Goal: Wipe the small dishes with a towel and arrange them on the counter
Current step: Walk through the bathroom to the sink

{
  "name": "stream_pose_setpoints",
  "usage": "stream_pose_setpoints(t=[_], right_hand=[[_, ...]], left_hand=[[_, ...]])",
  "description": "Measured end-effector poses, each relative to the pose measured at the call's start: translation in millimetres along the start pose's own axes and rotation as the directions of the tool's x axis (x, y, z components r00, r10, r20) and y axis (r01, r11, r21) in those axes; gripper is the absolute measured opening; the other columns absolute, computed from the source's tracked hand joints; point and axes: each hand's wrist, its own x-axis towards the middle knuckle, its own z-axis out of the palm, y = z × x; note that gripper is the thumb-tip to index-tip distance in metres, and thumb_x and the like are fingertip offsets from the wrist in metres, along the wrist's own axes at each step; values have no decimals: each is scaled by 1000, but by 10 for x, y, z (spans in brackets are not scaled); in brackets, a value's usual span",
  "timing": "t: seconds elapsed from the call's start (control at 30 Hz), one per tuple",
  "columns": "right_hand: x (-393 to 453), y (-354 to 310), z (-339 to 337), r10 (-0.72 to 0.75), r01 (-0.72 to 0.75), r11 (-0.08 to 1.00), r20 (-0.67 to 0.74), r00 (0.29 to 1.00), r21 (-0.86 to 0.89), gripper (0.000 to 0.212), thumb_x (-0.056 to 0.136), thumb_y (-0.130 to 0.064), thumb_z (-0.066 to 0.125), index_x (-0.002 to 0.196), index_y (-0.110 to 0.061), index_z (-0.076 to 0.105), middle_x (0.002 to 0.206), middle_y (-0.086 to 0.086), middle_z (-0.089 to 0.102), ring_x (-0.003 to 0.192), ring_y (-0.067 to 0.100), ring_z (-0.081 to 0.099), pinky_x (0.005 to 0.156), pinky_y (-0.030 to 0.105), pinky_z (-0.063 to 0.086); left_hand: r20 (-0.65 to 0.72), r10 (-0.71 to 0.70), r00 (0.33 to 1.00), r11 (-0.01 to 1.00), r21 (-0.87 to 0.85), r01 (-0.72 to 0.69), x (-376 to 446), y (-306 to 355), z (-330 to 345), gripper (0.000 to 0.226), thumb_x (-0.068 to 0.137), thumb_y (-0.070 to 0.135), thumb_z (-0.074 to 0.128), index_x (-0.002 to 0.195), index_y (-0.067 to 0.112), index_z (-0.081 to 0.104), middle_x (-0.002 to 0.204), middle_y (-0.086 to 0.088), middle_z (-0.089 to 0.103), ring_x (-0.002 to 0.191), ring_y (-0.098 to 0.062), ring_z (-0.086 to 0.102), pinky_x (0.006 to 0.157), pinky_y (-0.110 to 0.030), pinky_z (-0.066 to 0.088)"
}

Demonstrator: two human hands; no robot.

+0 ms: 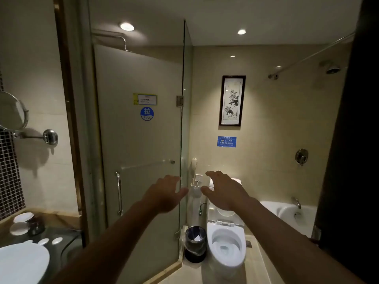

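Hands: left hand [167,192] and right hand [222,191] are reaching forward in the air, palms down, fingers spread loosely, gripping nothing.
Small dishes: two white small dishes [50,241] are lying on the dark counter [67,238] at lower left, just beside the white basin [20,263], well apart from both hands.
Lidded cups: two dark cups with white lids [22,223] are standing behind the dishes.
Glass door: a blue round sticker [147,113] is reading "拉 PULL".
Wall: a blue notice [226,141] is hanging under a framed flower picture [232,100]; its text is too small to read.
Toilet [225,244]: it is standing open, beside a black bin [195,243].
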Motion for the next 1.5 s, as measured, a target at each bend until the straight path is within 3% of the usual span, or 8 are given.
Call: stream_pose_setpoints(t=[0.4,1.03,1.5], right_hand=[[477,80,285,-15,15,1000,51,999,14,62,99,-55,46,153,-24,36,156,4,44,139,26,44,108,42,39],[1325,147,813,-222,217,975,127,967,52,61,101,-52,43,154,-24,32,160,6,40,144,28,39,114,46,33],[1922,-422,1132,-285,282,958,132,949,45,60,101,-51,44,153,-23,35,156,5,43,140,27,44,111,47,38]], left_hand=[[27,-55,998,998,34,54,334,-277,120,64,94,57,43,145,19,36,151,-8,38,134,-25,39,106,-40,35],[-3,-253,968,964,84,252,797,-834,423,63,95,57,42,146,21,35,150,-8,38,134,-27,39,110,-43,32],[-27,-290,957,953,86,291,928,-1443,278,61,96,49,47,146,15,37,149,-11,41,135,-27,39,111,-38,31]])
